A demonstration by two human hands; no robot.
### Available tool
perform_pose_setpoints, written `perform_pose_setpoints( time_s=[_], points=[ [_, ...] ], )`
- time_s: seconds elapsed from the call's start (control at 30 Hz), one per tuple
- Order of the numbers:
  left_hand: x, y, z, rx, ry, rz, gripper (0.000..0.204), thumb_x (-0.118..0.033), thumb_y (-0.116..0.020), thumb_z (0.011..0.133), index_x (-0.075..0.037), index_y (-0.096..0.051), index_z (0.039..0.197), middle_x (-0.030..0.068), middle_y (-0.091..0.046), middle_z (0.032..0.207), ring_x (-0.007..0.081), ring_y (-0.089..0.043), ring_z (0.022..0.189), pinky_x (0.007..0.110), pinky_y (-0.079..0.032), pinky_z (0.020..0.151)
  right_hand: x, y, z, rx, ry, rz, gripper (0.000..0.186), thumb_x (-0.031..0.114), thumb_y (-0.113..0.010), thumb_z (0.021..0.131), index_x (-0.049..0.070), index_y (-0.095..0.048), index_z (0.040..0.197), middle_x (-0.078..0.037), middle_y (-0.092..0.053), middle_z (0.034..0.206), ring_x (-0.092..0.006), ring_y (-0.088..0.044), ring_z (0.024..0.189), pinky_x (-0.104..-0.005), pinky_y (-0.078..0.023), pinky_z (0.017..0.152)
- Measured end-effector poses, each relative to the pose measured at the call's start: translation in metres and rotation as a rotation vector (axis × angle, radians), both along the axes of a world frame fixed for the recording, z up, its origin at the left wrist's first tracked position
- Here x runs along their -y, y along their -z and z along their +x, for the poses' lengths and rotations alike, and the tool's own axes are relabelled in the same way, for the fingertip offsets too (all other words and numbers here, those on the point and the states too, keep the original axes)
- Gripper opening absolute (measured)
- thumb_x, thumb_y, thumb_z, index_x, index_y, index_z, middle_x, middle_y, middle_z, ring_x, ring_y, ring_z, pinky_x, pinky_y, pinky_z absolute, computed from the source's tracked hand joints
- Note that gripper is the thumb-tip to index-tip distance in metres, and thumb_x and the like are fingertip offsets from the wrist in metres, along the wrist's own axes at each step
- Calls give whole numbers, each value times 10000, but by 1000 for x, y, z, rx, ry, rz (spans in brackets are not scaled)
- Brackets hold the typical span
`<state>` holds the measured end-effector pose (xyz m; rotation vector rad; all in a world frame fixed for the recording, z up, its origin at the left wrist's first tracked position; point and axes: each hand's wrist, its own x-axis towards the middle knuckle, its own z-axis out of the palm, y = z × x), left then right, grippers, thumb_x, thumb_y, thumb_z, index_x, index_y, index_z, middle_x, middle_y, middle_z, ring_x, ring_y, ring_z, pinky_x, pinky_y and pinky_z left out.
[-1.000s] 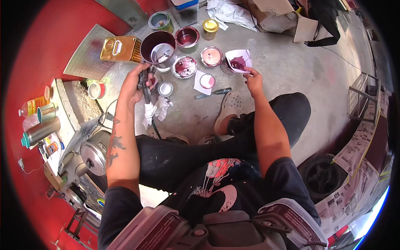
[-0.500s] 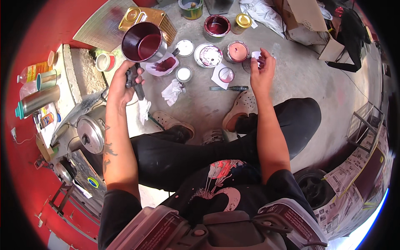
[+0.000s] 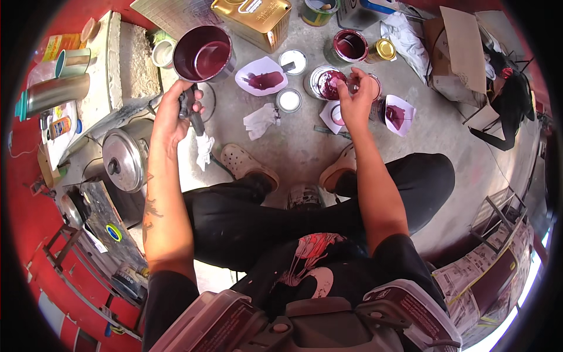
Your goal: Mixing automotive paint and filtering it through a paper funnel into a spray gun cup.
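My left hand (image 3: 179,111) is wrapped round the black handle of a paint spray gun (image 3: 196,120). Its wide metal cup (image 3: 205,54) stands uncovered on top, dark red paint inside, and a white rag (image 3: 203,151) hangs below the grip. Over the floor, my right hand (image 3: 360,101) has its thumb and fingers curled together; what they hold, if anything, I cannot make out. Beneath those fingertips lies a white round lid (image 3: 319,76) smeared with dark red paint. A salmon-coloured paint can (image 3: 376,88) is partly hidden behind the hand.
Red-stained paper sheets (image 3: 243,79) (image 3: 407,105) flank two white lids (image 3: 292,61) (image 3: 288,100). Behind them stand an open paint can (image 3: 350,47), a small yellow tin (image 3: 384,49) and a gold tin (image 3: 252,16). A lidded pot (image 3: 123,161) is at left, a cardboard box (image 3: 446,64) at right.
The view has turned, shifting the floor items to the right. My right hand has moved left, from beside the salmon can to over the smeared lid. My left hand still holds the spray gun.
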<state>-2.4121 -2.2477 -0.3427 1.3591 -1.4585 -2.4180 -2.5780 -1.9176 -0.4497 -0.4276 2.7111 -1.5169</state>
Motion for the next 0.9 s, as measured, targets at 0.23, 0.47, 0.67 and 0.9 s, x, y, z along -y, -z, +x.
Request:
perform_pose_setpoints(
  time_s=[0.23, 0.47, 0.67, 0.9],
  points=[
    [2, 11, -7, 13, 52, -113, 242, -233, -535, 896, -33, -627, 997, 55, -616, 796, 117, -542, 628, 247, -462, 610, -5, 19, -36, -103, 188, 242, 804, 199, -796, 706, -14, -365, 1350, -223, -516, 1142, -339, -504, 1060, -416, -405, 928],
    [-10, 2, -15, -21, 143, -125, 199, -172, -553, 869, -17, -623, 973, 52, -615, 806, 117, -551, 681, 252, -458, 618, 18, 55, -98, -84, 58, 350, 1168, 305, -879, 595, 10, -154, 1462, -357, -296, 1349, -497, -380, 1230, -455, -348, 1052],
    [-14, 2, -23, -5, 175, -123, 210, -131, -530, 852, -7, -615, 999, 66, -614, 811, 131, -539, 704, 260, -438, 658, 30, 67, -109, -48, 97, 474, 1171, 310, -873, 575, 84, -161, 1477, -360, -308, 1332, -495, -394, 1213, -487, -353, 1030],
    [-14, 5, -25, -10, 235, -147, 264, -135, -528, 844, 12, -610, 1047, 77, -634, 848, 140, -553, 728, 266, -445, 670, 32, 58, -110, -101, 40, 582, 1147, 344, -873, 580, 95, -197, 1473, -373, -336, 1326, -508, -401, 1209, -493, -351, 1034]
  ],
)
